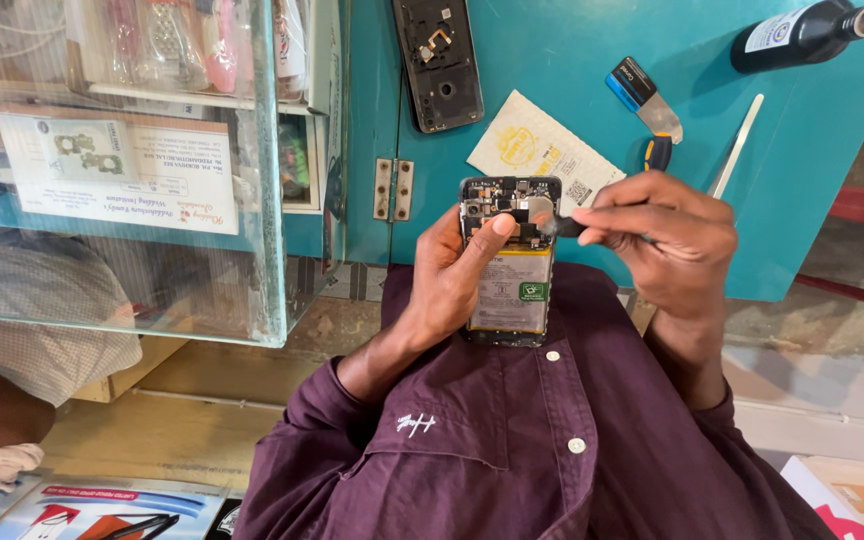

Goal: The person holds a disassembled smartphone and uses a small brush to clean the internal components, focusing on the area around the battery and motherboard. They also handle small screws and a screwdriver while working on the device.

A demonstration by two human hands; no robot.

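Teal worktop (552, 60) lay ahead of the opened phone (508, 260), which was held above the lap. Thin, stiff, likely fragile inside — best gripped by its edges. Left hand (452, 275) was wrapped around the phone, thumb on its upper boards. Right hand (667, 235) was pinched shut on a small dark tool (564, 227) touching the phone's top.

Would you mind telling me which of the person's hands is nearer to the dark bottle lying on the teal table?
The right hand: it is below and left of the dark bottle. The left hand, holding the opened phone, sits farther left.
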